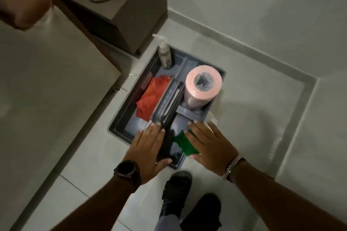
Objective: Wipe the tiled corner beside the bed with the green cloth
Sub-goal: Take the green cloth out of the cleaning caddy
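A: What fills the view?

B: The bed (47, 84) takes the whole nine o'clock side, and the pale tiled floor (244, 84) with its grey border runs toward two o'clock, where the corner (311, 80) sits. A bedside cabinet (131, 14) stands at twelve.

A: And in the middle?

B: A grey caddy (120, 118) on the floor, divided by a dark central handle (169, 118). A pink roll (203, 82) stands upright in its one o'clock compartment, an orange cloth (152, 97) lies at ten, and a spray bottle (165, 54) stands at eleven.

A: The green cloth?

B: The green cloth (185, 141) lies in the caddy's near compartment, at six o'clock of the roll, partly under the right hand (212, 144).

A: The hands?

B: Both flat, fingers spread and holding nothing. The left hand (150, 148) (watch on the wrist) rests beside the handle; whether the right fingers (199, 129) touch the cloth, I cannot tell.
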`<state>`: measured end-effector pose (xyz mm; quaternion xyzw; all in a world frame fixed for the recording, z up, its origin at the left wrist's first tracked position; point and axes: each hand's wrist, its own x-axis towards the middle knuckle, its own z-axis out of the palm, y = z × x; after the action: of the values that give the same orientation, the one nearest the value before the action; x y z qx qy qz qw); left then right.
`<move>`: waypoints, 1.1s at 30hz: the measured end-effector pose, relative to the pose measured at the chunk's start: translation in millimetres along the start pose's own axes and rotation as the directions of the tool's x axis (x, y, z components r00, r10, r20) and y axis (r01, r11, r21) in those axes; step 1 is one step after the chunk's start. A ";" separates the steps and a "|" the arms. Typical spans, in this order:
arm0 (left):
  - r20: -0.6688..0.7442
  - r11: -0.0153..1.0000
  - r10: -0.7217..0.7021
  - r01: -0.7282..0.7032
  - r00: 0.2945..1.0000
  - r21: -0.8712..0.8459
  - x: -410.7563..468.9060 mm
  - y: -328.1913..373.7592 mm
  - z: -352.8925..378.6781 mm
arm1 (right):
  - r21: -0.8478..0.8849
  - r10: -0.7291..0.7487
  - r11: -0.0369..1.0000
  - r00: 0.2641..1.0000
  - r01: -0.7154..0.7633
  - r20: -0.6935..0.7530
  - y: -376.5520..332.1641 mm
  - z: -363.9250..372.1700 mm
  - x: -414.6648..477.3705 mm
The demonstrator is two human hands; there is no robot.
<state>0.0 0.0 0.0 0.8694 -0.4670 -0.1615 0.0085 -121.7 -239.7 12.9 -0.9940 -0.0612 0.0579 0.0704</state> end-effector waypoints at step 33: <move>-0.191 0.875 0.460 -0.480 0.867 -0.068 80.5 135.9 -67.7 | 0.065 0.216 0.975 0.973 -0.211 -0.083 132.7 -82.4 -112.1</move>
<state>-49.3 -151.4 64.7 0.7379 -0.6524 -0.1064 0.1366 -206.9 -395.6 86.3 -0.9940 0.0510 0.0221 0.0942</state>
